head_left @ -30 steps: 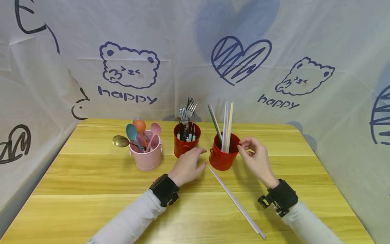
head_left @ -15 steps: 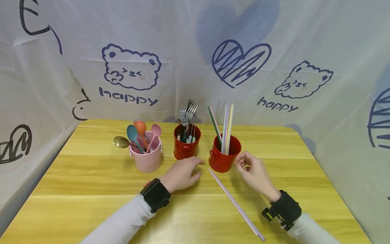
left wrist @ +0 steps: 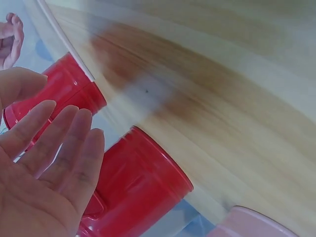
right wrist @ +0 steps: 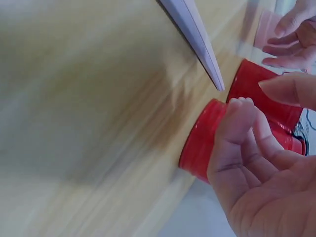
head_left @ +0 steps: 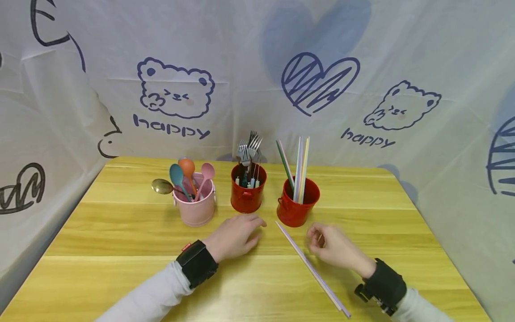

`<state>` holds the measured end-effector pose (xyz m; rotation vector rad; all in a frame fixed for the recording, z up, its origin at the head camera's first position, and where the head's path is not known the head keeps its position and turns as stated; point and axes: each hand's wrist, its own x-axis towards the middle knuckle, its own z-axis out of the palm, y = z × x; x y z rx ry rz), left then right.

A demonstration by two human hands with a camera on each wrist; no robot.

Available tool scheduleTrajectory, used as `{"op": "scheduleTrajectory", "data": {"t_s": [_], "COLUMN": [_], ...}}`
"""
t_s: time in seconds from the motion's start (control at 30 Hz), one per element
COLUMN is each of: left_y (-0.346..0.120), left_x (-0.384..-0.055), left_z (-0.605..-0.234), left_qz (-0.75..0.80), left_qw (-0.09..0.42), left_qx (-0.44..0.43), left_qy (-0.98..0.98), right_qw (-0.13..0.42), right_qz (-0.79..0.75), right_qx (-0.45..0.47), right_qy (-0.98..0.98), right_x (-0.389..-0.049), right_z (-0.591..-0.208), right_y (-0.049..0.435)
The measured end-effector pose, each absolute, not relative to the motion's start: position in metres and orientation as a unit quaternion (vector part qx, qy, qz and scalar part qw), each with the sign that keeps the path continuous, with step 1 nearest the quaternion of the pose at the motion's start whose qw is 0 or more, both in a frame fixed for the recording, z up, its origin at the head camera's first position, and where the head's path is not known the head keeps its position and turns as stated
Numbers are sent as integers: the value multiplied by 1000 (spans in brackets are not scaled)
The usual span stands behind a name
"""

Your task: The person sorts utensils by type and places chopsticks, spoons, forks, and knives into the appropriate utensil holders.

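Two pale chopsticks (head_left: 310, 264), lilac and pinkish, lie side by side on the wooden table between the hands. Just left of their far tips hovers my left hand (head_left: 233, 237), its fingers extended and holding nothing; the left wrist view shows its bare palm. To the right of the chopsticks is my right hand (head_left: 338, 250), fingers loosely bent, with nothing between thumb and fingertips. Beyond the hands stands a red bucket (head_left: 295, 214) with several upright chopsticks (head_left: 301, 172) in green, pink, white, lilac and yellow. Left of it, another red bucket (head_left: 246, 200) holds several forks (head_left: 252, 145).
A pink bucket (head_left: 196, 212) at the left contains several spoons, blue, orange and pink; a gold spoon (head_left: 162, 186) juts out leftward over its rim. White cloth (head_left: 249, 53) with drawings hangs behind the table (head_left: 120, 277) and along its sides.
My right hand has drawn back from the rim of the chopstick bucket toward the near side. My left hand has moved back and left, away from the buckets. The chopsticks lie unchanged.
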<state>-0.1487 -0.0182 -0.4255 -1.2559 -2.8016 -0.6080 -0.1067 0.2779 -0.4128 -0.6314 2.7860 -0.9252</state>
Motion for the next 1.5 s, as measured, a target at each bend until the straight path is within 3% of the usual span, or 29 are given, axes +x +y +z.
{"op": "scheduleTrajectory", "data": {"t_s": [0.27,0.6,1.5], "left_y": [-19,-19,0], "left_x": [-147,-145,-142], "left_z": [-428,-429,-428], "left_qz": [-179,-168,-163], "left_qw": [0,2,-21], "left_qx": [-403,-411,-417], "left_qy": [-898,-896,-894], "right_qw": [163,209,198], "right_qz": [-310,-304,-237], "right_qx": [-224,-201,-132], "right_qy": [909,907,942], "right_x": [-102,-97,-93], "right_z": [-418,-420,-422], "right_y": [273,272,262]}}
